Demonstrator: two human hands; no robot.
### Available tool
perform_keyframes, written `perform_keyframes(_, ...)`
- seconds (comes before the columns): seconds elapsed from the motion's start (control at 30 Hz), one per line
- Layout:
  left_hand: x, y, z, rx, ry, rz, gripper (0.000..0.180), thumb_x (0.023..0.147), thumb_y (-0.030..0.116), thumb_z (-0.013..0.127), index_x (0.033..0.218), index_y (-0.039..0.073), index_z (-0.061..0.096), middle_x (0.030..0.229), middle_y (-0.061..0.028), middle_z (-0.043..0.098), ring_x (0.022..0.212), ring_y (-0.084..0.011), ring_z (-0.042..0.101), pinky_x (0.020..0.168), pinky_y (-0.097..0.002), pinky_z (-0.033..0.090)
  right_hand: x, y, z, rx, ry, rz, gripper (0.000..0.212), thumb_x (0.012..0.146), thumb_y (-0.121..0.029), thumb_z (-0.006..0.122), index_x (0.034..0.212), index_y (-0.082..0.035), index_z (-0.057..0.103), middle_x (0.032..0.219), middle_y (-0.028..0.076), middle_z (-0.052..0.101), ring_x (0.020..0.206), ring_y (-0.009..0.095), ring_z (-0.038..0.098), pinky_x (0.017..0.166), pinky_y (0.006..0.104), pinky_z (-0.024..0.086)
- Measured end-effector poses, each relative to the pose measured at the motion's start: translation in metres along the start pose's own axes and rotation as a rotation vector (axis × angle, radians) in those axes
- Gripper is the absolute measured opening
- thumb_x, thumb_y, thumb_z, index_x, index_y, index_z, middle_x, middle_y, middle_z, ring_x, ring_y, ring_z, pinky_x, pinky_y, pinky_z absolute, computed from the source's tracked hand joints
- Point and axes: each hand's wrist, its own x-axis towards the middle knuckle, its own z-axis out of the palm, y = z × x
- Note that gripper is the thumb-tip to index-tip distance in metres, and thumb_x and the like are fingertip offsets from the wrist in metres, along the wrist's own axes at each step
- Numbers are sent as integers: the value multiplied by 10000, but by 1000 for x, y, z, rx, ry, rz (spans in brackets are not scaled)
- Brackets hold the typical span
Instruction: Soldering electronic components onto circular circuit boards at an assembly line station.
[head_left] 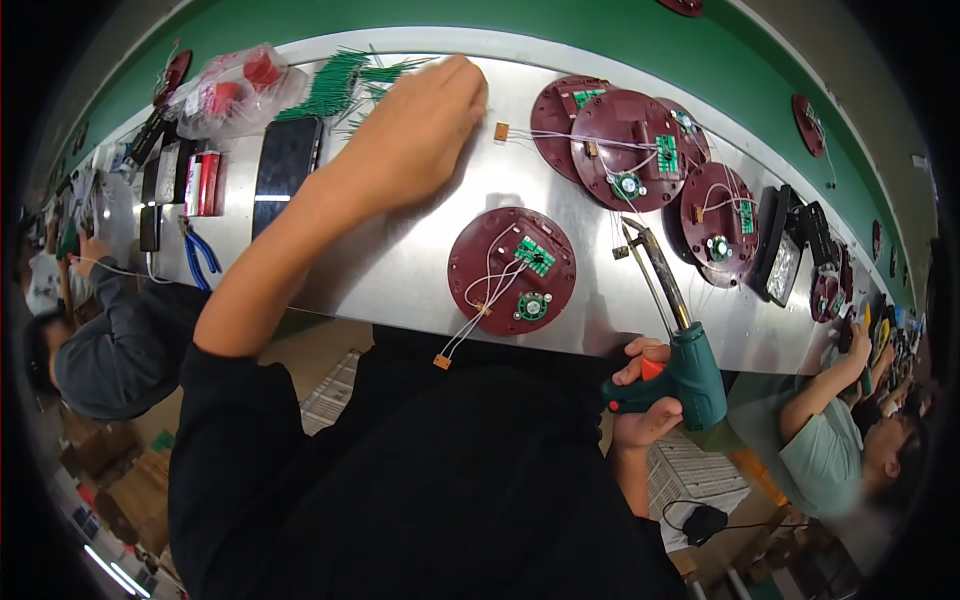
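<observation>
My left hand [425,130] reaches over the far side of the metal bench, beside a pile of thin green wires [335,88]. Its fingers are curled together, and what they may hold is hidden. At the near edge, my right hand [645,420] grips a green soldering gun [697,375] with a red trigger, its metal tip pointing up and away. Between my hands lies a round maroon cover [480,235] with a green circuit board [534,256], a small round speaker [532,306] and white leads. A small orange-brown part [441,362] on those leads hangs over the bench edge.
More maroon covers [612,115] with boards overlap at the right, near black casings [780,250]. Leftward are a black phone [287,165], blue-handled pliers [200,255], red-and-white packs [203,185] and a plastic bag [225,95]. Other people sit on both sides.
</observation>
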Motion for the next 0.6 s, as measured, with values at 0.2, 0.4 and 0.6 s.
perform_keyframes(0.2, -36, 66, 0, -617, -74, -122, 137, 934, 70, 771, 1005, 22, 664, 813, -106, 715, 818, -290, 676, 795, -397, 534, -11, -10, -10, -45, -43, 90, 1001, 907, -851, 614, 1276, 78, 650, 1152, 165, 691, 797, 141, 653, 674, 265, 553)
perform_keyframes(0.4, -52, 68, 17, -574, 16, -89, 287, 823, 21, 863, 1077, 38, 732, 872, -37, 791, 1024, -221, 728, 1067, -406, 469, -19, 3, -19, -82, -123, 119, 840, 938, -790, 645, 997, 40, 764, 1068, 145, 743, 943, 245, 722, 797, 347, 600)
perform_keyframes(0.6, -49, 72, 19, -437, -32, -30, 305, 813, 49, 869, 1090, 81, 748, 875, 2, 797, 1069, -207, 719, 1135, -447, 387, 2, -3, -2, -154, -138, -75, 771, 959, -741, 654, 769, -1, 757, 760, 120, 719, 1048, 476, 706, 982, 556, 560)
